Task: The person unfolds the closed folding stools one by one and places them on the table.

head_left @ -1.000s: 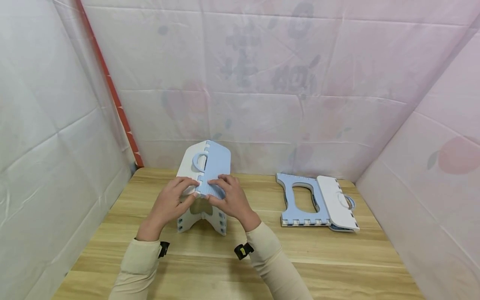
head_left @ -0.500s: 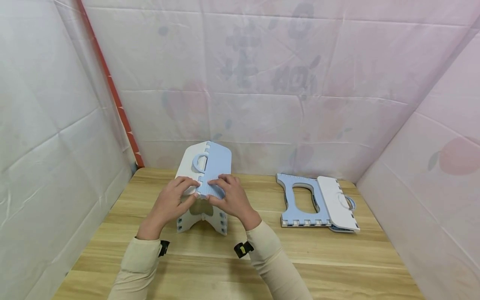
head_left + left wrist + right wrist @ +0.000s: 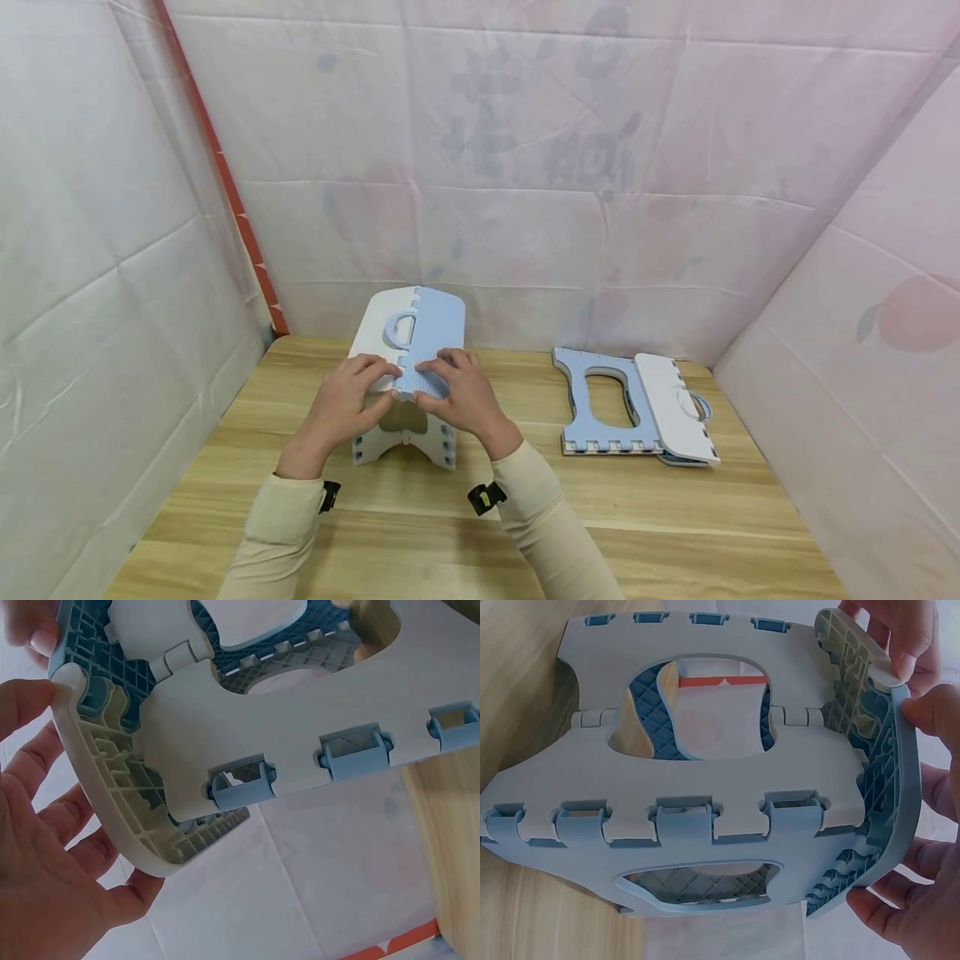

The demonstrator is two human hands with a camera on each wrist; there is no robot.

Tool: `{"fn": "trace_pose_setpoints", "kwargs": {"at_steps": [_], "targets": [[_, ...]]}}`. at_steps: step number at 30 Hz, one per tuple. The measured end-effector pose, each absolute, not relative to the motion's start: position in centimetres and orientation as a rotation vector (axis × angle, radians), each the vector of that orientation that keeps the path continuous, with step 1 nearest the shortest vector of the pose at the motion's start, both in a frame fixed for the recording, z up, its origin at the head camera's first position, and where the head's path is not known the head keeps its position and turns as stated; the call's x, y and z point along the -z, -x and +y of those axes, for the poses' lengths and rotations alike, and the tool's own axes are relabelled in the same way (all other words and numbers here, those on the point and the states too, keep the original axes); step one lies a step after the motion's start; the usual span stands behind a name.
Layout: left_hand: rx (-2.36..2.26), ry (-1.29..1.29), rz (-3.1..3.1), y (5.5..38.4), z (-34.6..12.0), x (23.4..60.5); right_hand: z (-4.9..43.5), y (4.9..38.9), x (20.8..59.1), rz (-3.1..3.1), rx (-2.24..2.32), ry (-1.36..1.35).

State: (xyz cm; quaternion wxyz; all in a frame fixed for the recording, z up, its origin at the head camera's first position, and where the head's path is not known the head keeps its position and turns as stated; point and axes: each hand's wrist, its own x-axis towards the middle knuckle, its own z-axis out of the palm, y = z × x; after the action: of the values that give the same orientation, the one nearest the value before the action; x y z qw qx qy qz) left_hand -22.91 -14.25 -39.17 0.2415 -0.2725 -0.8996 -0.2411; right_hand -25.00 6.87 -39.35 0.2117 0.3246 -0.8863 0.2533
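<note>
A white and light-blue folding stool (image 3: 441, 321) stands partly unfolded, its seat halves meeting at a slightly raised hinge line and its legs (image 3: 435, 442) spread below. My left hand (image 3: 341, 408) grips the near part of the white half, with thumb at the front edge and fingertips near the hinge. On the blue half, my right hand (image 3: 468, 400) holds the matching spot. The right wrist view shows the stool's ribbed underside (image 3: 881, 780) and folding end panels; right fingers (image 3: 930, 859) lie along the blue half's outer side. A curved blue handle (image 3: 397, 331) lies over the white half.
A second folding stool (image 3: 648, 408), folded flat, lies on the wooden table (image 3: 525, 533) to the right. White printed sheeting (image 3: 510, 225) encloses the back and both sides, with a red strip (image 3: 225, 183) at the left corner.
The stool's seat has flattened slightly: its hinge peak is lower and the two halves spread a little wider. Both hands stay in nearly the same places. The second stool has not moved.
</note>
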Motion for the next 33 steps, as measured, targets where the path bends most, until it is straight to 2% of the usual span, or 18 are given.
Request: {"fn": "trace_pose_setpoints", "kwargs": {"at_steps": [21,33], "targets": [[0.537,0.735,-2.523,22.9,-14.0,39.0,6.8,25.0,39.3,-2.440,-0.557,-0.924],[0.525,0.729,-2.521,21.9,-13.9,37.6,7.3,24.1,37.8,-2.555,-0.481,-0.979]]}}
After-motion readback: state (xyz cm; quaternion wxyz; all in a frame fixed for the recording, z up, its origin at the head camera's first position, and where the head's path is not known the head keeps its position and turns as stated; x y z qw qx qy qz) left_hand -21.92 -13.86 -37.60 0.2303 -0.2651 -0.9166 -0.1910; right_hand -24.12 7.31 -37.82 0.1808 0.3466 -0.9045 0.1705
